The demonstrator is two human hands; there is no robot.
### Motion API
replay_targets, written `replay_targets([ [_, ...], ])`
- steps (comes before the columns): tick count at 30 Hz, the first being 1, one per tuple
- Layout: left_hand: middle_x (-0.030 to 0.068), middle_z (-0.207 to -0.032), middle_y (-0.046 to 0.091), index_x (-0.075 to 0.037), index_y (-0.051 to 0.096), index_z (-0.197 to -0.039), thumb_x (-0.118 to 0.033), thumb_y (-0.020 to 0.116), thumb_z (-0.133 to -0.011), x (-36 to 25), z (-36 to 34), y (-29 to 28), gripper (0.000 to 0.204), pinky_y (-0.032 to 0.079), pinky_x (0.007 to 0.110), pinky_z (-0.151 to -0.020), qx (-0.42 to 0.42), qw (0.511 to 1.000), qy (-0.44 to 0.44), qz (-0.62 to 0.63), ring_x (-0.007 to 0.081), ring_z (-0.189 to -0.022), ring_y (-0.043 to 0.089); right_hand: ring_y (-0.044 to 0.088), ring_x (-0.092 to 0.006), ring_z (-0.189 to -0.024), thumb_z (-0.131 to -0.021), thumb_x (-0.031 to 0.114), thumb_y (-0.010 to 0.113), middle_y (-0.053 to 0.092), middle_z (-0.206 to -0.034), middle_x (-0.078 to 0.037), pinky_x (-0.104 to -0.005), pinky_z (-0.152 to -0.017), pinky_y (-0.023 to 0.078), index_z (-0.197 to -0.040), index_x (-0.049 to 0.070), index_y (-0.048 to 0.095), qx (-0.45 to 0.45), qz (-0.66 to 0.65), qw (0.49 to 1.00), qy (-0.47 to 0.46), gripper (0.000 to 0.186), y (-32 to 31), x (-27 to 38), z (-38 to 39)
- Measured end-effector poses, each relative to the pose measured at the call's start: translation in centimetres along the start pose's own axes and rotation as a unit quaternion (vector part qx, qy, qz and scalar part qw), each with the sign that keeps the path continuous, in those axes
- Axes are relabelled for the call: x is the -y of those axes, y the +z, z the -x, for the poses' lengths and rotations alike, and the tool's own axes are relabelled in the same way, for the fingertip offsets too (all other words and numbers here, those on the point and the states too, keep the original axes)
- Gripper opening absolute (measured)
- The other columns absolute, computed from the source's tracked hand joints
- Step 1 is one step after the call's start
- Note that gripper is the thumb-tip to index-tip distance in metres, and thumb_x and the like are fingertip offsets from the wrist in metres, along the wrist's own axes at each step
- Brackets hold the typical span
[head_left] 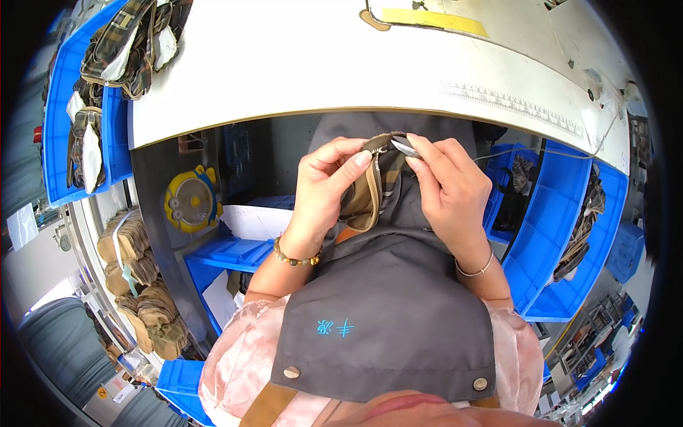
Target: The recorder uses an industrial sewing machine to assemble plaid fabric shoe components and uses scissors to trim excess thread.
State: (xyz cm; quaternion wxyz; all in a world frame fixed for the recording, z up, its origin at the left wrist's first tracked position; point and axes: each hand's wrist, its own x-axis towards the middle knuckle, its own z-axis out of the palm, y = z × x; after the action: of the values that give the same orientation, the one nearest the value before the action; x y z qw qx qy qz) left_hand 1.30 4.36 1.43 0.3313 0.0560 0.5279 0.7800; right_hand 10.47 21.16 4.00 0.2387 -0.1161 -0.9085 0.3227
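Observation:
My left hand (330, 176) pinches the upper end of a small plaid fabric piece with a zipper (373, 191) between thumb and fingers. The piece has tan edging and hangs down over my grey apron (384, 313). In my right hand (455, 186) is a pair of small metal thread snips (405, 147), gripped between thumb and forefinger. Their pointed blades lie against the top edge of the fabric, close to my left fingertips. Both hands are just below the front edge of the white table (299, 64). My fingers partly hide the snips' handles.
Blue bins (117, 135) with plaid pieces stand at the far left, and another blue bin (551, 228) at the right. Tied fabric bundles (131, 242) are stacked at the left. A yellow round cartoon-shaped object (192, 201) is beside my left arm. A printed ruler (516, 107) runs along the table.

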Motion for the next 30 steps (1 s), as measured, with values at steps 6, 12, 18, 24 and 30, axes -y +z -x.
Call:
replay_targets([
  [6,0.0014,-0.096,0.070,0.000,0.072,-0.107,-0.001,0.068,-0.092,0.1,-0.3,0.3,0.015,0.050,0.020,-0.074,-0.012,0.999,0.028,-0.026,0.0054,-0.083,0.062,0.058,-0.0175,-0.060,-0.079,0.010,0.074,0.061,-0.078,-0.002,-0.0294,-0.053,0.044,-0.107,0.010,0.073,0.013,-0.014,1.000,-0.014,0.028,-0.7,0.3,-0.4],
  [12,0.0020,-0.095,0.069,0.000,0.072,-0.106,0.001,0.068,-0.091,0.1,-0.2,0.4,0.015,0.047,0.021,-0.077,0.008,0.998,0.035,-0.050,0.0075,-0.086,0.061,0.058,-0.0178,-0.060,-0.076,0.009,0.075,0.058,-0.076,-0.001,-0.0299,-0.052,0.044,-0.106,0.011,0.073,0.022,-0.005,0.998,-0.063,0.029,-1.0,0.7,-1.4],
  [18,0.0009,-0.093,0.067,-0.001,0.072,-0.106,0.002,0.068,-0.091,-0.1,-0.2,0.7,0.016,0.045,0.020,-0.074,0.014,0.995,0.049,-0.087,0.0060,-0.083,0.058,0.058,-0.0168,-0.062,-0.078,0.010,0.074,0.055,-0.075,0.000,-0.0302,-0.052,0.044,-0.105,0.012,0.072,0.062,0.040,0.993,-0.088,0.028,-1.9,1.0,-2.1],
  [24,0.0001,-0.091,0.064,-0.001,0.072,-0.105,0.003,0.069,-0.090,-0.3,-0.1,1.2,0.015,0.042,0.019,-0.068,0.014,0.992,0.062,-0.109,0.0045,-0.079,0.054,0.057,-0.0160,-0.062,-0.080,0.012,0.072,0.053,-0.076,0.000,-0.0302,-0.051,0.043,-0.104,0.013,0.070,0.092,0.094,0.986,-0.100,0.024,-2.6,1.4,-2.2],
  [30,-0.0002,-0.091,0.064,0.000,0.072,-0.105,0.002,0.069,-0.091,-0.4,-0.1,1.4,0.015,0.041,0.018,-0.066,0.007,0.991,0.058,-0.118,0.0040,-0.078,0.053,0.056,-0.0146,-0.061,-0.081,0.012,0.070,0.051,-0.076,0.000,-0.0291,-0.051,0.043,-0.103,0.012,0.070,0.080,0.112,0.985,-0.104,0.022,-2.3,1.6,-2.1],
])
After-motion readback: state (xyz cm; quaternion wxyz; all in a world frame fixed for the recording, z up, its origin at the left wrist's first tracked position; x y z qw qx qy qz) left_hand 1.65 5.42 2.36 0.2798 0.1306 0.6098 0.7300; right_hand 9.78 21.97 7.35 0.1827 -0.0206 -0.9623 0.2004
